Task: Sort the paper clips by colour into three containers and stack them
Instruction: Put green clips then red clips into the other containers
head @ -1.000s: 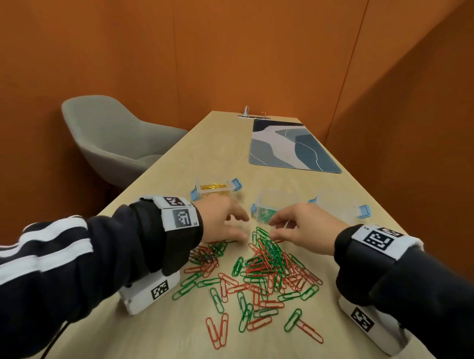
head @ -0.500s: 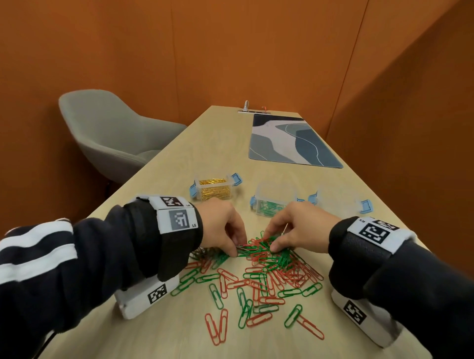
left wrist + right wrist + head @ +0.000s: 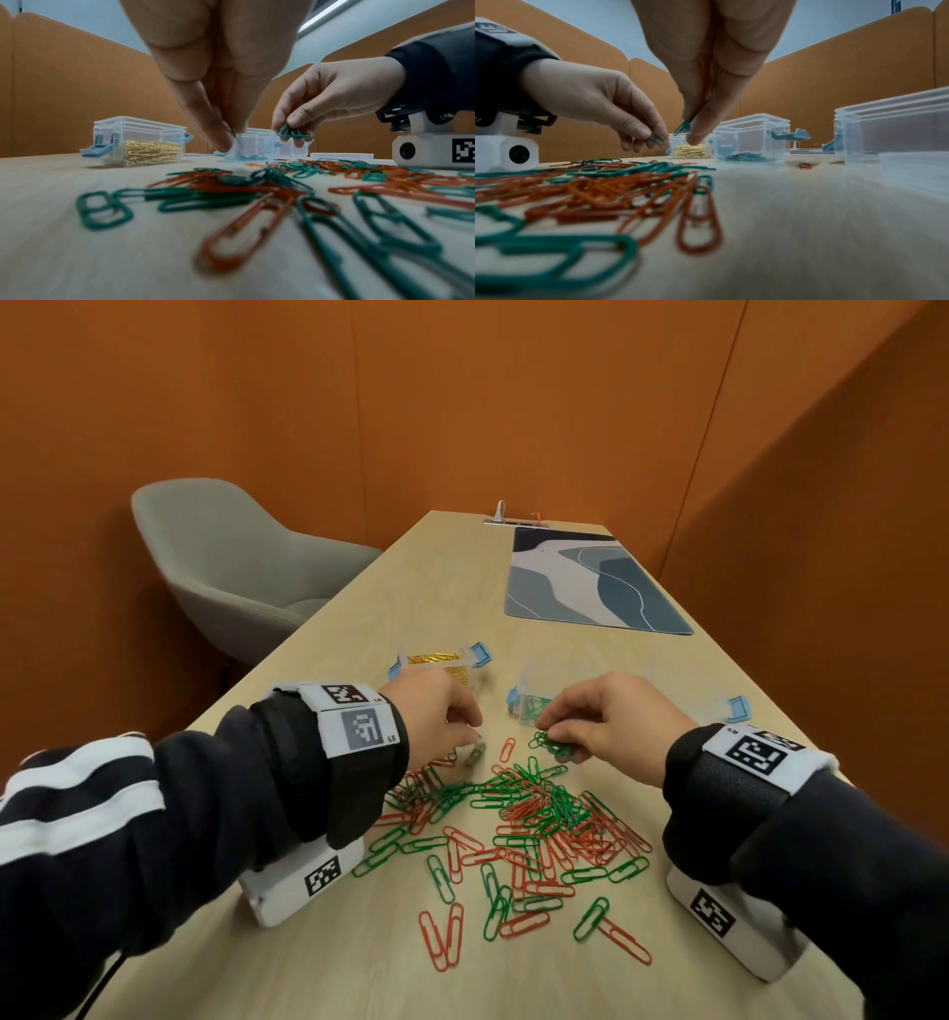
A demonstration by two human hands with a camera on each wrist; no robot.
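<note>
Red and green paper clips (image 3: 518, 819) litter the near desk (image 3: 318, 968). Above them the left hand (image 3: 436, 716) pinches a green clip and the right hand (image 3: 611, 721) a green bunch (image 3: 554, 746). Beyond stand three clear containers (image 3: 529, 706), then a mat (image 3: 590, 580), a grey chair (image 3: 231, 567) and orange walls (image 3: 462, 403).

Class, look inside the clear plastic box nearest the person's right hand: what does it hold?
The clear plastic middle box holds a shallow layer of green paper clips on its floor. The right hand covers part of it in the head view.
</note>
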